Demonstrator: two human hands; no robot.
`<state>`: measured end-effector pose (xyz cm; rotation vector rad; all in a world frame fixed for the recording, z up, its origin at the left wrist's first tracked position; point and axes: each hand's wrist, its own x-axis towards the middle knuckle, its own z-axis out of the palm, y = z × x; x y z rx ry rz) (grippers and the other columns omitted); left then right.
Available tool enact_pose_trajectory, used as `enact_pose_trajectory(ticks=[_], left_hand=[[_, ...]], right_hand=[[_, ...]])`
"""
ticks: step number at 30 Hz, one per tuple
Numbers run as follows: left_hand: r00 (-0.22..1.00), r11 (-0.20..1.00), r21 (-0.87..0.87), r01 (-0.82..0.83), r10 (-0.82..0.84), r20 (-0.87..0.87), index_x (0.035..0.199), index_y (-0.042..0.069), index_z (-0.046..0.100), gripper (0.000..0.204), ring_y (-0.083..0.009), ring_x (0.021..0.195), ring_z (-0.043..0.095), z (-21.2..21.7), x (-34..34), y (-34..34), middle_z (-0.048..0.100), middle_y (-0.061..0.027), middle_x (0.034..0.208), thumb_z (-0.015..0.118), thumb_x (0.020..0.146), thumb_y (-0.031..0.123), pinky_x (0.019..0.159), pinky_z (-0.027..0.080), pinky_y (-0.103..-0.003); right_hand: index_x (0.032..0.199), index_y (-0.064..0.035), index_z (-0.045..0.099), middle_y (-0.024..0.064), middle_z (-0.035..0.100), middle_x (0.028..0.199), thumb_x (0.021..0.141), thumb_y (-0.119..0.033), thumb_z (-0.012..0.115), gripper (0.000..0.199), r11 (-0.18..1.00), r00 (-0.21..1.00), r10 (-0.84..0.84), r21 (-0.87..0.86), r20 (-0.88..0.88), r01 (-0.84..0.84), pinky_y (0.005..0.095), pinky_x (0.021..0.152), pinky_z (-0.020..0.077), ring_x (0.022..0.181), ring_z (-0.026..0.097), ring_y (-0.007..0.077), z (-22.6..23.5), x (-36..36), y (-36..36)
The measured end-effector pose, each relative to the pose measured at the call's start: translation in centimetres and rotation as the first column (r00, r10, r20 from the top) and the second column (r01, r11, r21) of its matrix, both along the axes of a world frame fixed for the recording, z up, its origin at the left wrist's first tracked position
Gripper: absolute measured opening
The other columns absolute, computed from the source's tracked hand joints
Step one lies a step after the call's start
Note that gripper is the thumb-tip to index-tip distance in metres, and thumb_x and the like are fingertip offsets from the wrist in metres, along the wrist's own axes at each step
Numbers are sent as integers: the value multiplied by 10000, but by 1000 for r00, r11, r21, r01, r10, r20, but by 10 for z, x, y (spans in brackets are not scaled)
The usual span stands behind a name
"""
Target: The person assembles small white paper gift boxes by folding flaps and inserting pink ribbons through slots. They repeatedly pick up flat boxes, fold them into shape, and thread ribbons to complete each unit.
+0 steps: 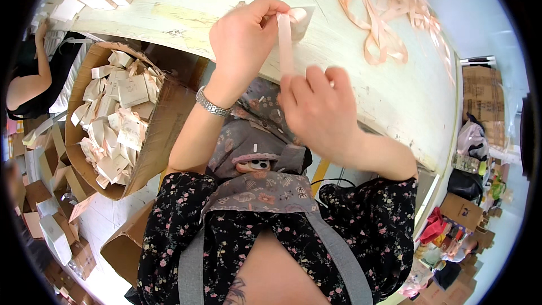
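Note:
Above the table, my left hand [244, 39] is closed in a pinch on a pale pink ribbon [285, 45]. Beyond those fingertips is a small pale box or card [306, 27] with a loop of ribbon on it; my left hand covers part of it, so its full shape is hidden. The ribbon runs taut down toward my body, where my right hand [322, 107] grips its lower end with curled fingers, slightly blurred.
Loose pink ribbons [375, 8] lie heaped at the table's [226, 3] far right. At left, a large cardboard box [164, 130] holds many small white boxes. Another person's arm [34, 82] shows at far left. Cartons and bags [474, 141] line the right side.

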<state>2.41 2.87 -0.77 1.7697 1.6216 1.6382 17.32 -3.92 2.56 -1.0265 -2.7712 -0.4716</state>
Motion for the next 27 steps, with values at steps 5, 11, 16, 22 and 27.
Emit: enact_pose_trajectory(ticks=[5,11,16,22,27], left_hand=[[877,902,431,-39,237,-417,802,148,721,152,-136,756,576,-5,-10,11,619,30,628,654,711,47,692,478,-289],[984,987,156,31,-3,-176,859,111,714,168,-130,781,606,-5,-13,11,648,-3,807,655,759,-10,765,484,-301],[969,978,91,187,-168,-184,876,130,694,141,-110,711,616,-7,-32,23,667,33,773,651,798,21,987,366,-367],[923,950,-2,313,-305,-234,931,106,676,139,-84,815,634,-2,-46,29,691,34,894,621,847,10,1100,236,-402],[924,931,186,314,-255,-285,937,139,684,167,-99,810,617,-8,-47,33,671,58,885,661,810,33,1084,269,-417]], right_hand=[[793,-44,662,73,587,683,750,-190,718,162,965,778,-97,-250,-621,-79,353,633,447,634,554,228,-11,9,41],[853,-63,675,47,662,828,764,-76,714,98,592,173,-653,-640,-737,-490,347,731,472,781,595,251,-49,-15,86],[851,-97,665,17,666,993,750,-48,721,126,993,530,100,50,-842,-107,315,847,432,953,589,213,-53,-13,121],[907,-107,649,8,643,964,754,-72,734,179,898,404,-19,-193,-915,-395,303,813,461,927,604,177,-52,-13,138],[943,-86,653,19,648,915,768,-69,727,191,878,377,-106,-265,-920,-400,271,731,503,862,621,152,-47,-15,134]])
